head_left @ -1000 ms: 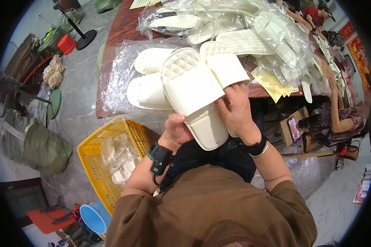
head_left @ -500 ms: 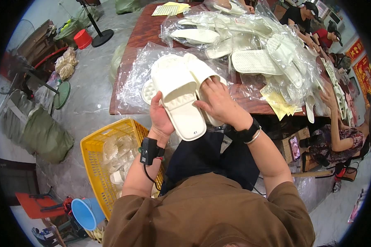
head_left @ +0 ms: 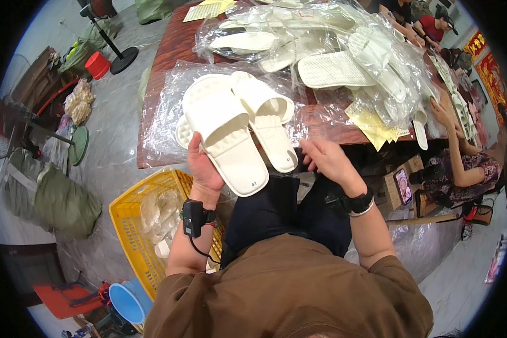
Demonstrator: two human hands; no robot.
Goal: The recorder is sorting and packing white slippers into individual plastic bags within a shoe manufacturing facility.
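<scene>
My left hand (head_left: 204,170) grips the side of a white slide slipper (head_left: 236,163), thumb along its outer edge and the other fingers hidden underneath. Beside it, toe pointing away, lies a second white slipper (head_left: 277,138) whose heel leans toward me. Bumpy white edges of more footwear peep out beneath both. To the right of that second slipper, my right hand (head_left: 331,163) hangs just off the table edge, touching no slipper. Its fingers are loosely bent and apart, with nothing visible in them. Crumpled clear plastic (head_left: 163,112) lies under the slippers.
A heap of plastic-wrapped white slippers (head_left: 335,72) covers the far part of the wooden table (head_left: 172,48). Yellow paper sheets (head_left: 366,127) lie at its right edge. A yellow crate (head_left: 130,236) with clear plastic stands at my left, a blue bucket (head_left: 128,304) behind it. Other people work at right.
My right hand has come out of the second slipper's strap and drawn back to the right. The slippers now sit farther left in view, with my left hand still on the first one.
</scene>
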